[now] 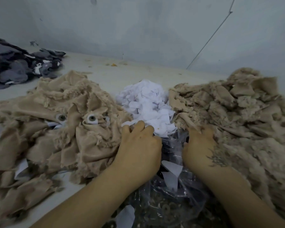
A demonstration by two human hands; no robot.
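Bench [130, 71], pale and dusty, set against a grey-blue wall [138, 27].

- Heap of white crumpled scraps [146, 102]: seen at the middle of the bench, between two fabric piles, touching both.
- Left pile of beige plush fabric pieces [64, 104]: spread wide, backing side mostly up. Two round grey plastic eyes [92, 119] are seen set in it, side by side.
- Right pile of beige plush fabric pieces [237, 112]: stacked higher, fluffy side mostly up.
- Clear crinkled plastic bag [171, 203]: found at the near edge, below the white heap, with small dark ring-shaped parts inside and a few white scraps lying on it.
- Left hand [139, 145]: placed knuckles up at the near edge of the white heap, just beside the left pile. Its fingers [139, 126] are curled down onto the white scraps. The tips are hidden, so whether a scrap is pinched cannot be told.
- Right hand [199, 145]: placed at the inner edge of the right pile, over the bag. Its fingers are pushed under the plush and covered by it, so their state cannot be told.
- Heap of dark grey and black fabric offcuts [15, 66]: noted at the far left, well apart from the hands.
- Thin dark cord [211, 37]: seen slanting down the wall at the right.
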